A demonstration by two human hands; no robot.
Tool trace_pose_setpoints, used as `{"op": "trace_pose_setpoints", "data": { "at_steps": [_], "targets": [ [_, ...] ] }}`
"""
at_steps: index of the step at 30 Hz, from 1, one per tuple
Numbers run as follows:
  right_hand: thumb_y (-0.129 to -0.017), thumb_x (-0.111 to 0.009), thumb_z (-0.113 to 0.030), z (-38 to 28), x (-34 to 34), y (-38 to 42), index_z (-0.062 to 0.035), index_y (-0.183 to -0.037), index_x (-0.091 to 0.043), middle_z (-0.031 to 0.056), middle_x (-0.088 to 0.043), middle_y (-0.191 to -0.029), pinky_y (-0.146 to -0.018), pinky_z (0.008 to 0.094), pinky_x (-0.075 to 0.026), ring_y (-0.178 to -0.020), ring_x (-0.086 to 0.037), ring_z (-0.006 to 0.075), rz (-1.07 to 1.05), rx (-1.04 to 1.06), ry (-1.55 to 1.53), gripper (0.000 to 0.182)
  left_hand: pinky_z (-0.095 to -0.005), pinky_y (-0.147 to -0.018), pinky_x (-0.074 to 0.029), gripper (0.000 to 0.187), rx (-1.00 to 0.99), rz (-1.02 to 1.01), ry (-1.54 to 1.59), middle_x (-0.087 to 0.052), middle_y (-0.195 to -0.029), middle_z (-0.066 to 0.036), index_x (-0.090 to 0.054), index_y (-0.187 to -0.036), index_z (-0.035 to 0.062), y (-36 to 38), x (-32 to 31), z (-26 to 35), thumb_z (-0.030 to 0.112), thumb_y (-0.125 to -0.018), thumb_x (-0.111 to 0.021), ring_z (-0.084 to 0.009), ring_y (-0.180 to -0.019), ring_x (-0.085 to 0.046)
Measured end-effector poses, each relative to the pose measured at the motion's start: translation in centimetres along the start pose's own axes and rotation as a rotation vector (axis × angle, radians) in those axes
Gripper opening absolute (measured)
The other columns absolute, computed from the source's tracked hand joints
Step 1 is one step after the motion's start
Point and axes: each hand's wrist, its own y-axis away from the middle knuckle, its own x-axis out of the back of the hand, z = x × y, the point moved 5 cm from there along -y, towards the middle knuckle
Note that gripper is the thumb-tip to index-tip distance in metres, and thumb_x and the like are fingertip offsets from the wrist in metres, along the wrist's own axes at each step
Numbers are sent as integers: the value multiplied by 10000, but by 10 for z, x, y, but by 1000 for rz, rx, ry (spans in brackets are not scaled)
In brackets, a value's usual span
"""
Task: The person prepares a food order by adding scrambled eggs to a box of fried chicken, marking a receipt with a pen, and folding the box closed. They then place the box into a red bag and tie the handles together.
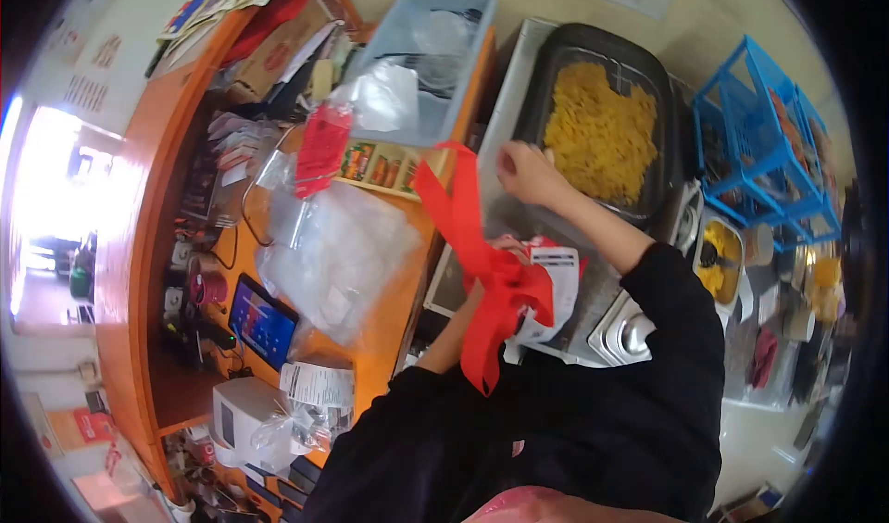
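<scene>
A red bag (pixel 514 287) with long strap-like bands hangs bunched in front of my body, one band looping up toward the back. My left hand (pixel 505 244) is mostly covered by the red material and appears closed on it. A white printed slip (pixel 554 287) lies against the bag's right side. Just above and to the right, my right hand (pixel 532 173) is raised with its fingers curled in. Whatever it may hold is hidden. This hand is close to the upper red band but looks apart from it, near a black tray (pixel 532 101) of yellow food (pixel 602 134).
On the left, an orange counter (pixel 380 287) carries clear plastic bags (pixel 338 254), a tablet (pixel 262 320) and a white printer (pixel 248 421). A pale blue bin (pixel 394 18) stands behind. Blue baskets (pixel 755 143) and a metal pan of yellow food (pixel 718 254) are on the right.
</scene>
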Motion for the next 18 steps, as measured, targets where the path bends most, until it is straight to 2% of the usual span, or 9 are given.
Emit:
{"op": "trace_pose_setpoints", "data": {
  "at_steps": [2, 5, 8, 9, 12, 15, 18],
  "targets": [
    [-680, -620, -111, -40, -4, -48, -109, -911, -612, 130, -588, -866, -758, 447, -418, -907, -570, 335, 181, 239, 30, 231, -440, -1032, -211, 414, 18, 10, 36, -568, -1164, -57, -544, -1137, 118, -2, 1, -2, 270, -762, -631, -268, -1212, -422],
    [-702, -637, -123, -64, -70, -104, -134, -925, -641, 116, -545, -939, -778, 426, -402, -941, -528, 304, -137, 554, 46, 224, -444, -1034, -202, 435, 43, 15, 92, -562, -1185, -63, -534, -1163, 117, -1, 3, -2, 276, -769, -627, -273, -1224, -413],
    [-709, -644, -137, -77, -113, -117, -143, -933, -672, 90, -528, -1008, -799, 379, -384, -989, -497, 262, 18, 817, 543, 226, -448, -1035, -192, 457, 71, 17, 140, -556, -1205, -69, -525, -1190, 116, 6, 8, 0, 282, -776, -623, -279, -1236, -403],
    [-712, -647, -144, -74, -126, -124, -129, -860, -699, 57, -515, -1028, -815, 348, -360, -997, -478, 224, 64, 865, 668, 158, -449, -1036, -189, 464, 79, 18, 151, -554, -1212, -71, -522, -1198, 116, 7, 8, 0, 285, -778, -622, -281, -1241, -400],
    [-686, -675, -164, -77, -136, -131, -106, -772, -699, 66, -516, -999, -797, 353, -351, -983, -478, 222, -36, 976, 650, 106, -453, -1038, -179, 485, 99, 20, 181, -548, -1232, -78, -513, -1225, 115, 10, 11, 1, 291, -784, -618, -286, -1253, -390],
    [-669, -688, -178, -86, -135, -130, -111, -715, -696, 66, -516, -982, -799, 374, -337, -976, -476, 224, 115, 778, 524, 82, -456, -1039, -170, 507, 117, 29, 210, -541, -1252, -84, -503, -1251, 115, 9, 13, 1, 297, -791, -614, -291, -1266, -381],
    [-646, -705, -194, -81, -148, -129, -111, -711, -693, 54, -520, -955, -797, 396, -331, -967, -475, 228, 46, 613, 475, 106, -462, -1038, -174, 531, 99, 45, 203, -525, -1277, -98, -479, -1285, 111, 8, 13, 2, 307, -807, -602, -294, -1273, -378]
  ]
}}
